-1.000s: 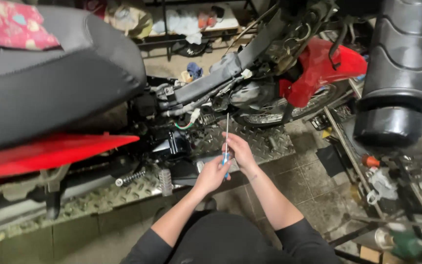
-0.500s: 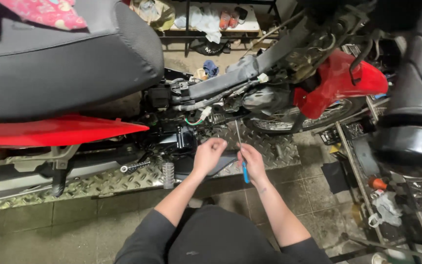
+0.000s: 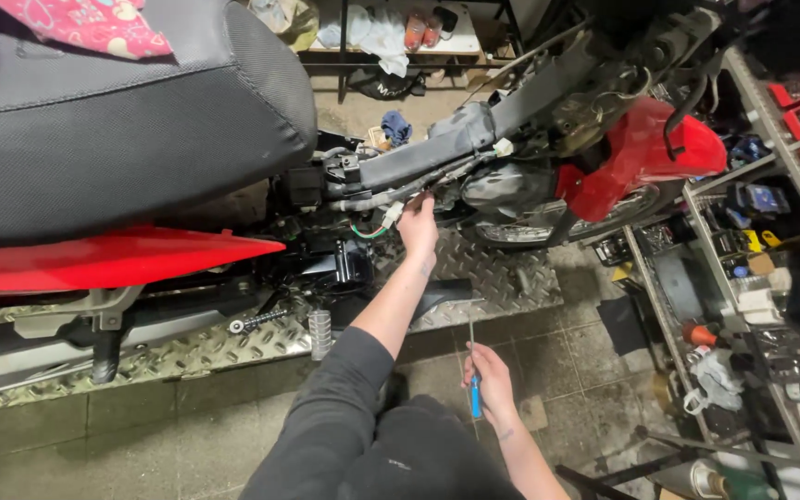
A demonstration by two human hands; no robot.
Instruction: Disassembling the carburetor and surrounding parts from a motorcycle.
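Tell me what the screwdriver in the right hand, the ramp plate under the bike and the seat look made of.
Slim blue-handled screwdriver in the right hand: handle looks like glossy plastic, shaft thin bare metal, going by its grey gleam.
Silver ramp plate: metal tread plate, likely aluminium or steel, shown by its raised diamond pattern and dull shine.
Black motorcycle seat: probably textured vinyl; fine woven-look grain, matte.

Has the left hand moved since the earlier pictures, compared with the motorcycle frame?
Yes. The left hand has left the screwdriver and reached forward to the wiring under the motorcycle frame. The right hand holds the screwdriver alone.
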